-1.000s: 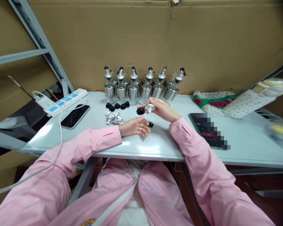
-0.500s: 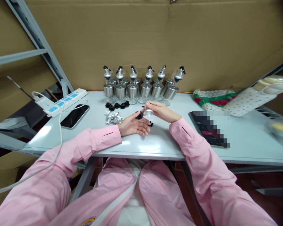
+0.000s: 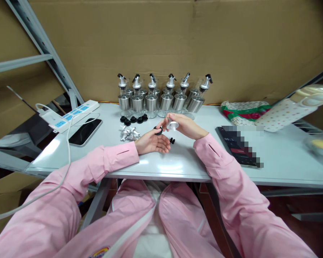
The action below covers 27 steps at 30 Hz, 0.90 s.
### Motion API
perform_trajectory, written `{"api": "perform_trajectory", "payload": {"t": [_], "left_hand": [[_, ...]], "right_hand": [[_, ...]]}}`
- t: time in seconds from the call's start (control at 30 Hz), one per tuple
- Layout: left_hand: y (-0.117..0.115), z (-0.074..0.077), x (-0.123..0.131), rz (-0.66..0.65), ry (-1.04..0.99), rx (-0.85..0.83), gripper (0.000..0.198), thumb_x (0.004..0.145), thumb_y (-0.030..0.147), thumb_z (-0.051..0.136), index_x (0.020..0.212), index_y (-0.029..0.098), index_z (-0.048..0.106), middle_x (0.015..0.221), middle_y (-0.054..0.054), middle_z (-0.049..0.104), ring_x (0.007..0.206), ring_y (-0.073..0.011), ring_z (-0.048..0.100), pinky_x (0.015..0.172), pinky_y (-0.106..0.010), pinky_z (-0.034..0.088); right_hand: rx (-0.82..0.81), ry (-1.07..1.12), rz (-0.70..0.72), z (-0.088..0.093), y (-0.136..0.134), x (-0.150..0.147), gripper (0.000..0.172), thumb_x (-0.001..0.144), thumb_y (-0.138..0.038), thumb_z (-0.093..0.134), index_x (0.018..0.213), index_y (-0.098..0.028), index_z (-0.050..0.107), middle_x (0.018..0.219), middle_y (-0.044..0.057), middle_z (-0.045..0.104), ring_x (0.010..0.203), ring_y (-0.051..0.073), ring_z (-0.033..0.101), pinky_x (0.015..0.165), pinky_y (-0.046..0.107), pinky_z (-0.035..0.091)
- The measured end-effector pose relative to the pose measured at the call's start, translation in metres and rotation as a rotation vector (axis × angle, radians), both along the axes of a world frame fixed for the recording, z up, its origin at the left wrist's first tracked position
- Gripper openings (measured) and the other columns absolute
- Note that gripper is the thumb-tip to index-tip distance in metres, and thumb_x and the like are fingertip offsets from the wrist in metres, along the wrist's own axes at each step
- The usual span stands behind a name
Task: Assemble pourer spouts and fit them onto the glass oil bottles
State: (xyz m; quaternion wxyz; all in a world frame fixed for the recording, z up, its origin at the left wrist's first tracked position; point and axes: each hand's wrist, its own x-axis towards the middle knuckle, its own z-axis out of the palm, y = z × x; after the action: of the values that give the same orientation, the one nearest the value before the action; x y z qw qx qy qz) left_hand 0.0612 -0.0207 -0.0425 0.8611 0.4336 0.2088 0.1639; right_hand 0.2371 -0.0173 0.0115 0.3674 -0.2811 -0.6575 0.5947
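My left hand (image 3: pixel 152 141) rests on the grey table (image 3: pixel 177 161) and pinches a small black rubber ring (image 3: pixel 158 130) between thumb and fingers. Close beside it, my right hand (image 3: pixel 184 125) grips a silver metal cap (image 3: pixel 173 125). The ring and the cap are almost touching. Two tiny black parts (image 3: pixel 172 140) lie on the table just below my right hand. A loose pile of silver spouts (image 3: pixel 129 133) and a row of black rings (image 3: pixel 133 120) lie left of my hands.
Several glass and steel dispenser bottles (image 3: pixel 161 98) stand at the back against a cardboard wall. A black phone (image 3: pixel 84 132) and a white power strip (image 3: pixel 70 114) sit at the left. A dark device (image 3: pixel 238 147) and patterned cloth (image 3: pixel 243 111) lie right.
My left hand lifted from flat on the table and took the black ring. My right hand brought the silver cap down close to it.
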Motion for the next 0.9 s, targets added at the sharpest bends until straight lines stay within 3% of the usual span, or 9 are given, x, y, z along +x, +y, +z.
{"api": "perform_trajectory", "payload": {"t": [0.13, 0.27, 0.47, 0.73, 0.9], "left_hand": [[-0.001, 0.001, 0.001, 0.021, -0.014, 0.008, 0.044, 0.083, 0.049, 0.043, 0.084, 0.009, 0.061, 0.079, -0.011, 0.067, 0.072, -0.0191, 0.063, 0.075, -0.032, 0.044], [-0.001, 0.001, 0.0, 0.009, -0.031, 0.031, 0.039, 0.082, 0.045, 0.047, 0.086, 0.009, 0.06, 0.081, -0.011, 0.067, 0.072, -0.0189, 0.063, 0.075, -0.032, 0.043], [-0.002, 0.004, -0.003, -0.038, -0.09, 0.052, 0.033, 0.076, 0.039, 0.053, 0.092, 0.011, 0.056, 0.085, -0.01, 0.065, 0.075, -0.0199, 0.063, 0.074, -0.033, 0.043], [-0.007, 0.012, -0.004, 0.329, -0.089, 0.168, 0.03, 0.076, 0.041, 0.052, 0.083, 0.012, 0.052, 0.074, -0.006, 0.061, 0.065, -0.016, 0.058, 0.064, -0.029, 0.044], [-0.011, 0.006, -0.002, 0.385, -0.025, 0.168, 0.029, 0.074, 0.042, 0.052, 0.079, 0.013, 0.051, 0.067, -0.005, 0.06, 0.06, -0.0151, 0.056, 0.062, -0.027, 0.043]], "right_hand": [[0.021, -0.04, -0.061, -0.003, 0.002, 0.002, 0.036, 0.079, -0.053, 0.054, 0.073, -0.018, 0.059, 0.085, 0.005, 0.069, 0.084, 0.016, 0.061, 0.077, 0.028, 0.044], [-0.011, -0.046, -0.091, -0.002, 0.002, 0.001, 0.037, 0.076, -0.054, 0.057, 0.072, -0.017, 0.059, 0.085, 0.006, 0.069, 0.079, 0.017, 0.062, 0.074, 0.029, 0.046], [-0.032, 0.112, -0.135, 0.003, -0.001, -0.001, 0.033, 0.075, -0.05, 0.061, 0.068, -0.018, 0.055, 0.08, 0.006, 0.069, 0.084, 0.019, 0.063, 0.071, 0.03, 0.05], [-0.15, 0.144, -0.127, 0.006, -0.003, 0.002, 0.033, 0.078, -0.051, 0.057, 0.073, -0.019, 0.052, 0.08, 0.007, 0.069, 0.085, 0.02, 0.065, 0.072, 0.032, 0.053], [-0.177, 0.133, -0.087, 0.003, -0.001, 0.002, 0.033, 0.079, -0.05, 0.057, 0.075, -0.018, 0.052, 0.079, 0.007, 0.07, 0.079, 0.018, 0.066, 0.068, 0.031, 0.053]]}}
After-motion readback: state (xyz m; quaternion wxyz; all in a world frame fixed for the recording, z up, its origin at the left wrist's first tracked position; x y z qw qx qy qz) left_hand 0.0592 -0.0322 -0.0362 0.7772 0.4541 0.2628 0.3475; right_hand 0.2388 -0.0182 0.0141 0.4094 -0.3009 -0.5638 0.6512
